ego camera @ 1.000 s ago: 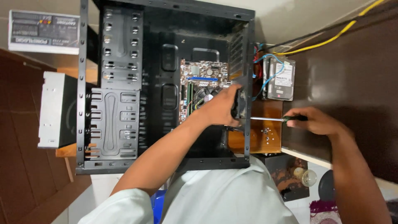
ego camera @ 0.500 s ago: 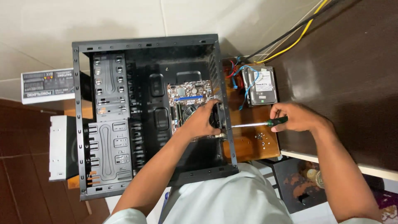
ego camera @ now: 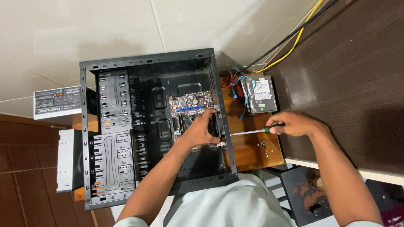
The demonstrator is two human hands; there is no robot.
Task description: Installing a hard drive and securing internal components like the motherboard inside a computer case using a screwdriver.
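Note:
An open black computer case (ego camera: 126, 126) lies on its side with a brown motherboard (ego camera: 189, 105) inside. My left hand (ego camera: 202, 130) reaches into the case and rests on the motherboard beside the case's right wall. Outside that wall, my right hand (ego camera: 294, 124) grips a green-handled screwdriver (ego camera: 252, 131). Its shaft points left, and its tip meets the case wall close to my left fingers.
A hard drive (ego camera: 261, 93) with red and blue cables lies on a small wooden table (ego camera: 252, 155) right of the case, with several loose screws (ego camera: 264, 145) near it. A dark desk (ego camera: 357, 75) is at right. A boxed power supply (ego camera: 57, 101) and a grey optical drive (ego camera: 67, 159) sit at left.
The view has shifted, so the case now sits lower and more centred. Both hands keep their places: left inside the case, right holding the screwdriver against the case wall.

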